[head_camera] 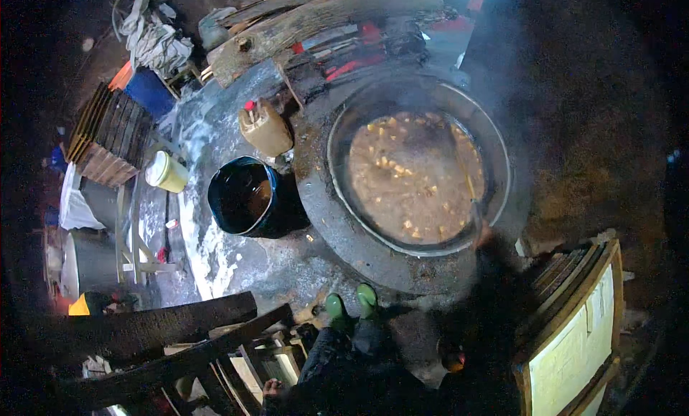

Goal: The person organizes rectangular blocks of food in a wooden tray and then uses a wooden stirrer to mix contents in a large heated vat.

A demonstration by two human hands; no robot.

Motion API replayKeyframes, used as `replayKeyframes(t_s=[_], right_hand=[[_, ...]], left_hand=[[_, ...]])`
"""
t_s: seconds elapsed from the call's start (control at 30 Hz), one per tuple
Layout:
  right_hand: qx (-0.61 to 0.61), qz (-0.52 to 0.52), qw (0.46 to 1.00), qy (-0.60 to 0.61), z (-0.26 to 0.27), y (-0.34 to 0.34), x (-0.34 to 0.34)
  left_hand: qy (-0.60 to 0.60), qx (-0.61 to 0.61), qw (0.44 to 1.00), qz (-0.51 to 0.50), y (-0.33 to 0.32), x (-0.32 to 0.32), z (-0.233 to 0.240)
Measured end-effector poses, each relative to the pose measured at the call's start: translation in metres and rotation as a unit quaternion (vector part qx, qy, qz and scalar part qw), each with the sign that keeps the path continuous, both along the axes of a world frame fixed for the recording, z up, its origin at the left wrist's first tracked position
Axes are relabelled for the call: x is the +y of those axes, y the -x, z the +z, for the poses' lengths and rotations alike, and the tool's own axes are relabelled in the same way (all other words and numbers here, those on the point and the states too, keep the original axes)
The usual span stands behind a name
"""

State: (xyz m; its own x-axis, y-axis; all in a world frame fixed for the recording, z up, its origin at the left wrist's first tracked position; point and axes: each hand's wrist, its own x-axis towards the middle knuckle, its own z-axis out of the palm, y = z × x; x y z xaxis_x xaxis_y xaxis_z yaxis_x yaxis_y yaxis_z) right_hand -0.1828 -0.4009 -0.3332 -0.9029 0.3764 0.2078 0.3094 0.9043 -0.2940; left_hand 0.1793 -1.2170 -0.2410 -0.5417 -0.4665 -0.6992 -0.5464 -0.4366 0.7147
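Note:
At the near right rim of a large round metal cooking pot (420,249), my right hand (483,235) is closed around the handle of a long stirring stick (469,184). The hand is dim and blurred. The stick slants into a steaming brown stew (398,195) with pale yellow chunks, which hide its far end. Low in the view, my left hand (272,387) is beside a stack of wooden boards (245,373); only curled fingers show, and whether they touch wood is unclear. My green boots (350,304) stand before the pot's round base (344,243).
Left of the pot stand a dark open bucket (242,230) holding liquid and a jerrycan (266,128) with a red cap. Further left are a lidded pail (168,172) and stacked wooden slats (115,130). Planks (323,23) lie beyond. A wood-framed panel (573,335) stands at right.

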Motion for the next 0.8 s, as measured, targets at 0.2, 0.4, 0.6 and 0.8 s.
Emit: replayKeyframes(t_s=[0.2,0.4,0.6,0.8], right_hand=[[-0.190,-0.212,0.959,0.015,0.020,0.081,-0.016],[-0.195,-0.074,0.978,-0.011,0.005,0.037,0.001],[-0.170,-0.016,0.983,0.066,0.040,-0.009,-0.004],[-0.178,-0.089,0.979,0.042,0.044,0.008,0.021]], left_hand=[[-0.052,-0.110,0.992,0.041,0.004,-0.005,0.017],[-0.002,0.002,1.000,0.025,-0.013,0.007,-0.005],[-0.038,0.002,0.999,-0.010,-0.016,0.015,0.014],[0.050,0.041,0.997,-0.053,-0.006,-0.001,-0.008]])
